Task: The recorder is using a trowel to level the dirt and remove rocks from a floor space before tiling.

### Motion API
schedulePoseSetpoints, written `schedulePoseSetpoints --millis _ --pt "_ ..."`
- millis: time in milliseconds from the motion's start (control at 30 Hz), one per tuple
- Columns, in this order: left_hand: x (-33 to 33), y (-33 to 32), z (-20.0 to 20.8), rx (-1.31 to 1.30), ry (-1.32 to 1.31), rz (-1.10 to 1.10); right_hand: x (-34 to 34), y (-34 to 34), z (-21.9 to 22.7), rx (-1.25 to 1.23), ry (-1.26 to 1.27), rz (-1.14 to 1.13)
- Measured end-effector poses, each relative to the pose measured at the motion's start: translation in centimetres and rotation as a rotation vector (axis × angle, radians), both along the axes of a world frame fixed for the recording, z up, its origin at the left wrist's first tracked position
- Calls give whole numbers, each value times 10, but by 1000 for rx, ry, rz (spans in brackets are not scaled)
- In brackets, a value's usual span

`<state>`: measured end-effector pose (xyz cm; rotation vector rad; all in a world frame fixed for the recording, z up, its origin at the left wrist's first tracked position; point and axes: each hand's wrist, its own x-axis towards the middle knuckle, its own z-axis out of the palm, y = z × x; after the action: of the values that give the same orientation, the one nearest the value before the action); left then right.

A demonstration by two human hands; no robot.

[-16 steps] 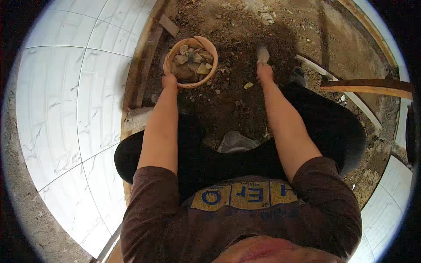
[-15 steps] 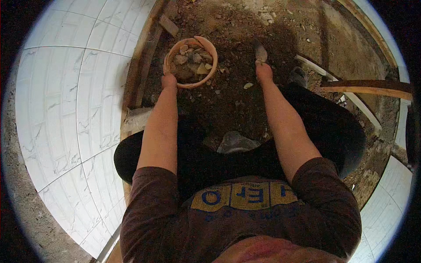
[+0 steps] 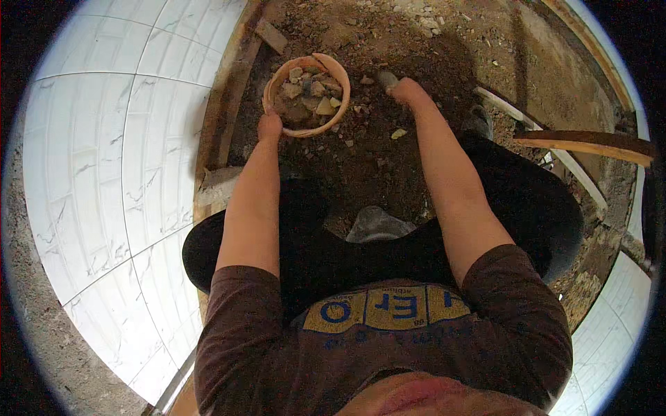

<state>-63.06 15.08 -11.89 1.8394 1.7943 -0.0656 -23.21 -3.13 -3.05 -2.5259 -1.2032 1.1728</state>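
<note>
Head camera: from my remote seat I look down past two bare forearms onto dark, stony soil [image 3: 374,156].
Bucket: the round, pale orange bucket [image 3: 343,75] lies just ahead of the left hand [image 3: 270,126], its rim meeting the fingers at the near left side; it stands to the left of the right hand [image 3: 411,93], well apart from it.
Bucket load: I see broken stone chunks [image 3: 317,89] and loose dirt inside, below the rim.
Left hand: closed around the bucket's rim; the finger detail is too small for me to read.
Trowel: its grey blade [image 3: 386,79] pokes out ahead and to the left of the right hand, aimed toward the bucket but short of its rim; I cannot tell whether the blade touches the soil.
Right hand: curled around the trowel's handle, which the fist hides from me.
Near the hands: a pale yellowish stone [image 3: 398,133] lies on the soil, nearer the wearer than the right hand.
Edges: I have white marble-patterned tiles [image 3: 83,173] on the left, and a brown wooden plank [image 3: 590,144] and a whitish strip [image 3: 501,106] on the right.
</note>
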Motion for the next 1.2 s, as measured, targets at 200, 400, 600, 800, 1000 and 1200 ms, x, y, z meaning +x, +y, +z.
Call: schedulePoseSetpoints --millis 200,400,600,800,1000,1200 --pt "-35 27 -40 243 781 -621 -31 -7 8 75 228 -226" --pt "-13 27 -30 19 691 -628 -22 -15 20 -130 298 -60" --pt "49 -22 21 -147 96 93 -53 -48 -27 -134 431 -544" --pt "-4 2 33 138 275 -172 -49 -38 -25 46 704 -289" --pt "54 -19 15 -78 168 -92 3 -58 -24 267 730 -661" --pt "-40 32 -4 25 333 -222 -31 -17 45 347 700 -590"
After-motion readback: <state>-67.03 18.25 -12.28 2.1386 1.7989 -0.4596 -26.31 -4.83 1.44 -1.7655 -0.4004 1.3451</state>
